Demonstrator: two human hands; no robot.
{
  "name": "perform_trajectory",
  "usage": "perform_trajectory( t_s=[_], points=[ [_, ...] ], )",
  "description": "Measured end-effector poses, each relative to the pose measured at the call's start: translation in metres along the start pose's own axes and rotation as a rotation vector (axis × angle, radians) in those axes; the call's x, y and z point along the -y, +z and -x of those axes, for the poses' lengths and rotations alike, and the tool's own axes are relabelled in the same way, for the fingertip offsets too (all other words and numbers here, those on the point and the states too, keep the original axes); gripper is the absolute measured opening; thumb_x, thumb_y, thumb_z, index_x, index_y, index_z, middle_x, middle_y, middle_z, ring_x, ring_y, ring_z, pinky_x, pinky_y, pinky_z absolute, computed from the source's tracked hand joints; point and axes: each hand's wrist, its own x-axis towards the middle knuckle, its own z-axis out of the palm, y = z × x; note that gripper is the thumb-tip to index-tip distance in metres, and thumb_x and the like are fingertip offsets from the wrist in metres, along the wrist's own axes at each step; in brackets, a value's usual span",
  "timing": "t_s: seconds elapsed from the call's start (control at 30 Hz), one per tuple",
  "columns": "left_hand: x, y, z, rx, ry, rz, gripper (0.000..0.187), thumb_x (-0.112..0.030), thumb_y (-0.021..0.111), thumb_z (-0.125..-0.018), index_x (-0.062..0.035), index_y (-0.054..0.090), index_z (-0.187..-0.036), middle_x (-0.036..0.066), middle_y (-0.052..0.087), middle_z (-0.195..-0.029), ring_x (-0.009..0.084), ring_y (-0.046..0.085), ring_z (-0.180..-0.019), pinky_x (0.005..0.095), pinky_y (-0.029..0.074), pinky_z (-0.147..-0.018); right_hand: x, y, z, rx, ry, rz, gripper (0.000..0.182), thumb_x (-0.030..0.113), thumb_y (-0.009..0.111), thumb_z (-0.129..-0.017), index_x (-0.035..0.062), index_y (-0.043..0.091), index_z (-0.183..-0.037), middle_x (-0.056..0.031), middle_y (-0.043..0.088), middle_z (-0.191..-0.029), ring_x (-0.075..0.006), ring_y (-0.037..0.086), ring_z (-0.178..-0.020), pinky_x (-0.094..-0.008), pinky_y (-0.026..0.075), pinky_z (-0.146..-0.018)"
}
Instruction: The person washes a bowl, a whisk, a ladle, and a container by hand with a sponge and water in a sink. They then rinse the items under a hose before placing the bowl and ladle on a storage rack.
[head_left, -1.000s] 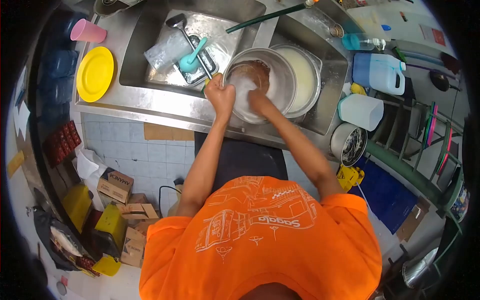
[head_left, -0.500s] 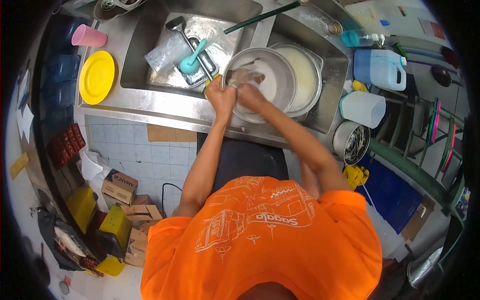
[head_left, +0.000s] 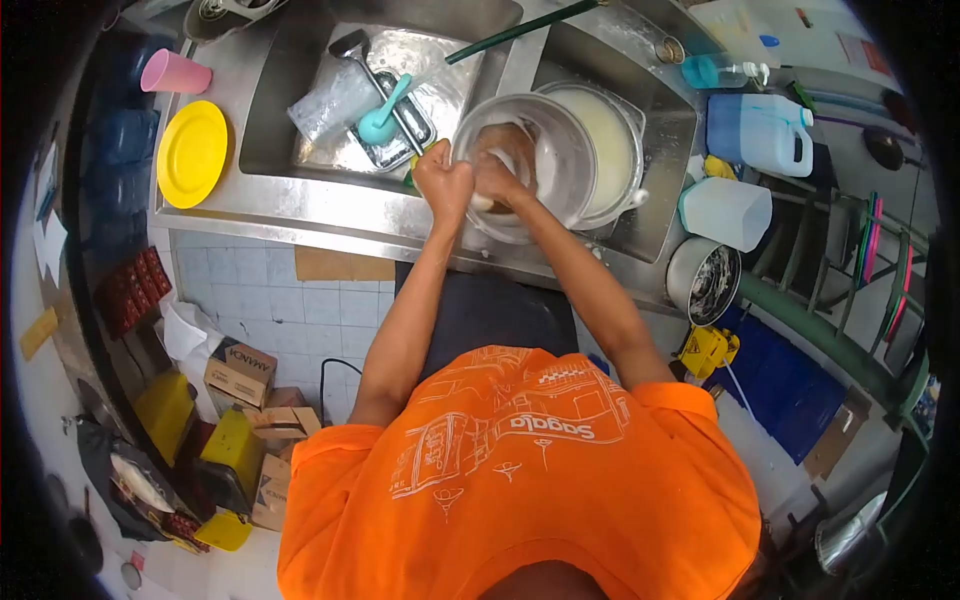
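A round metal pot (head_left: 565, 150) sits tilted in the right sink basin, with whitish suds inside. My left hand (head_left: 443, 185) is closed at the pot's left rim, gripping it. My right hand (head_left: 500, 178) reaches inside the pot against its left wall; its fingers are smeared by motion, so whatever they hold is hidden. Beside the pot, a second metal vessel holds cloudy pale liquid (head_left: 607, 150). Just left of my left hand, a bit of yellow and green (head_left: 412, 172) shows, too covered to name.
In the left basin (head_left: 275, 120) lie a turquoise scoop (head_left: 378, 126), a long-handled black-headed utensil (head_left: 350, 45), a metal tray and clear plastic. A yellow plate (head_left: 193, 155) and pink cup (head_left: 176, 72) stand left. Jugs (head_left: 755, 135) and a soapy pot (head_left: 704, 282) line the right.
The metal pot has shifted slightly right and tilted differently. My right hand has moved along the pot's inside, and foam now shows on the right rim of the vessel behind.
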Motion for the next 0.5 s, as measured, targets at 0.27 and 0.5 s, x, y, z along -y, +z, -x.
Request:
perform_trajectory(
  t_s=[0.27, 0.5],
  points=[
    [0.009, -0.01, -0.047, 0.011, -0.018, -0.014, 0.005, 0.002, 0.047, -0.058, 0.0001, 0.048, -0.062, 0.005, 0.042, -0.057, 0.0112, 0.035, -0.053, 0.0288, 0.032, -0.049, 0.057, -0.08, 0.085, 0.056, -0.205, 0.007, 0.036, 0.032, 0.065, -0.073, 0.0036, 0.06, -0.094, -0.0223, 0.062, -0.093, -0.0405, 0.06, -0.085, -0.0454, 0.047, -0.077],
    [-0.089, -0.023, -0.057, 0.413, 1.106, -0.475, 0.016, -0.018, 0.062, -0.071, -0.0036, 0.063, -0.077, 0.012, 0.06, -0.072, 0.0298, 0.059, -0.07, 0.0402, 0.046, -0.065, 0.021, -0.149, 0.082, 0.055, -0.356, 0.129, 0.035, 0.022, 0.071, -0.067, 0.0091, 0.063, -0.098, -0.0177, 0.063, -0.092, -0.0359, 0.06, -0.087, -0.0444, 0.046, -0.079]
  ],
)
